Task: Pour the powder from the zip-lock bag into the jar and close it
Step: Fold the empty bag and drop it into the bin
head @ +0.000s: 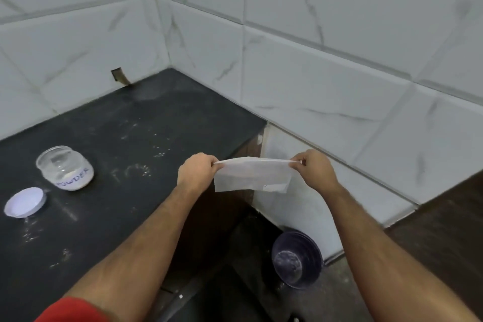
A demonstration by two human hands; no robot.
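Observation:
A cloudy, flat zip-lock bag [252, 174] hangs stretched between my hands, out past the counter's right edge. My left hand [197, 171] pinches its top left corner and my right hand [315, 168] pinches its top right corner. The glass jar [65, 167], marked "POWDER", stands open on the dark counter [125, 154] at the left, with white powder in its bottom. Its white lid [24, 202] lies flat on the counter just in front of the jar, to its left.
White powder is scattered over the counter. A dark bowl [296, 260] dusted with powder sits on the floor below, against the tiled wall [326, 81]. Tiled walls close the counter at the back and right.

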